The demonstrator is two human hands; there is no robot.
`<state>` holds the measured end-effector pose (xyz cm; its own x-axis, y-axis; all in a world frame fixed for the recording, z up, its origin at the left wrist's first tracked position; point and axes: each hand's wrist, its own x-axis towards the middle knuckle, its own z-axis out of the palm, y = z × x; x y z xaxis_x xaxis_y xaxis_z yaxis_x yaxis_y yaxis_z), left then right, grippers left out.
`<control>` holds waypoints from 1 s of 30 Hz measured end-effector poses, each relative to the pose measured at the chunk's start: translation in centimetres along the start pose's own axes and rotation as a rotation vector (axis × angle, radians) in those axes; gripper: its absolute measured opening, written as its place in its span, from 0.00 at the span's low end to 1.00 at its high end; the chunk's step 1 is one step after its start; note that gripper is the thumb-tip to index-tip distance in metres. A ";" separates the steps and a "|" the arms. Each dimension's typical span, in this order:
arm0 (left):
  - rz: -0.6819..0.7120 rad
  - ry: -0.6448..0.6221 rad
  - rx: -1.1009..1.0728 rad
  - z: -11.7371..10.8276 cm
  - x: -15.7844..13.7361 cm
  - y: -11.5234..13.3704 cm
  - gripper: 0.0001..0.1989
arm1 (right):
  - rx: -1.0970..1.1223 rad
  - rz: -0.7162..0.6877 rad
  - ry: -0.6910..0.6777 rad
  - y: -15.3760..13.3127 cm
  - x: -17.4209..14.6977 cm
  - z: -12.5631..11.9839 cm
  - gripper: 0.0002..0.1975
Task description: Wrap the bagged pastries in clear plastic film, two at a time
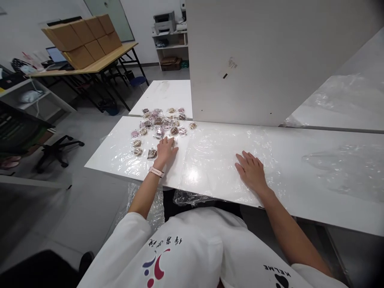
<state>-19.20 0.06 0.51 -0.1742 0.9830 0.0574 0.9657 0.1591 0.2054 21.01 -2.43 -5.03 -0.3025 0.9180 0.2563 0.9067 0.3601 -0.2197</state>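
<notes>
Fingers spread, my right hand (251,171) rests palm down on the clear plastic sheet (207,160) that covers the white table. My left hand (166,152), with a pale band on its wrist, reaches to the front of a scattered group of small wrapped snacks (158,121). These are brown, tan and pink pieces in clear wrappers. Its fingers are stretched out with the thumb apart. One packet lies partly hidden by the fingertips; whether they touch it I cannot tell. Just left of this hand lies a dark brown wrapped snack (152,154).
A tall white panel (240,60) stands along the table's back edge. Crumpled clear plastic film (351,168) lies at the right, and more film (192,197) hangs at the front edge. Cardboard boxes (87,40) stand on a wooden table (99,66) further off; an office chair (57,150) is at the left.
</notes>
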 end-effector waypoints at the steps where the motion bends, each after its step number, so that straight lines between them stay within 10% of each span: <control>1: 0.020 -0.029 0.016 0.2 0.1 0.1 0.25 | -0.004 0.001 -0.008 0.0 -0.2 0.3 0.26; 8: 0.044 -0.014 0.053 0.6 0.5 2.2 0.15 | 0.018 0.005 -0.016 0.4 0.1 0.0 0.26; 14: -0.161 0.243 0.040 -1.4 -3.0 -2.1 0.17 | 0.022 0.018 -0.018 0.4 0.1 0.2 0.25; 30: -0.080 0.074 0.198 -0.2 -3.0 -5.4 0.20 | 0.037 0.036 -0.026 0.3 0.1 -0.1 0.26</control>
<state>-23.93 -3.81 -0.55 -0.2588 0.9583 0.1212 0.9658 0.2587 0.0165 21.25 -2.22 -4.98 -0.2776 0.9345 0.2227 0.9059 0.3318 -0.2632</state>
